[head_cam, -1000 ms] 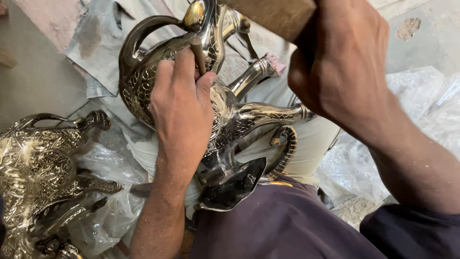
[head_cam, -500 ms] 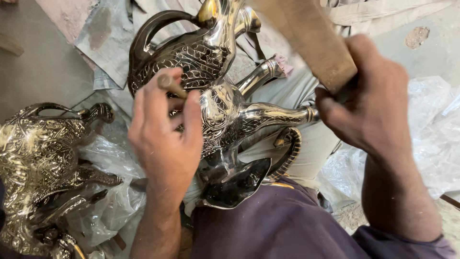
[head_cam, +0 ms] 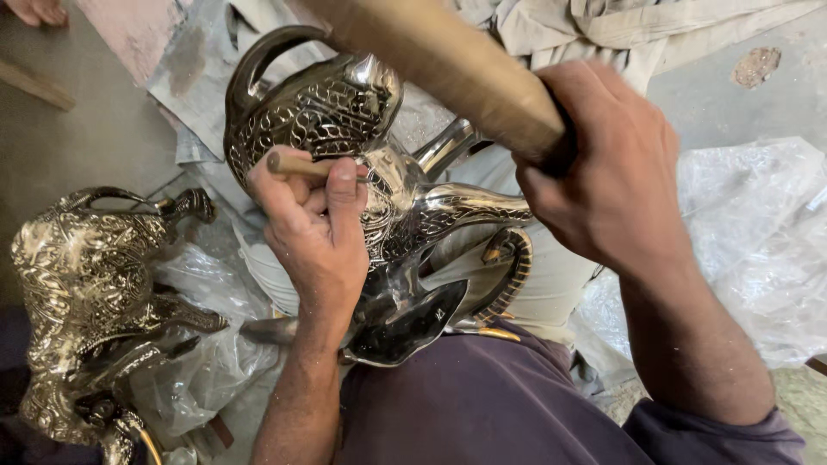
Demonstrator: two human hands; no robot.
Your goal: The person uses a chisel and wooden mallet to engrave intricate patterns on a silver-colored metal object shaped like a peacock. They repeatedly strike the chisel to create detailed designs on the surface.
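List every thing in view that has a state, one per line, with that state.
left hand: closed on the punch, resting on the elephant.
punch: lying sideways in the fist.
right hand: gripped on the wooden mallet.
wooden mallet: raised over the work.
metal elephant: lying across the lap.
second elephant: on the floor, untouched.
plastic sheet: crumpled.

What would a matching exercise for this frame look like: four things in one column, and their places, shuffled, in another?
1. punch
2. mallet
3. second elephant
4. plastic sheet

a. in the right hand
b. on the floor, far right
c. in the left hand, against the elephant on the lap
d. on the floor, left

Pairs: 1-c, 2-a, 3-d, 4-b
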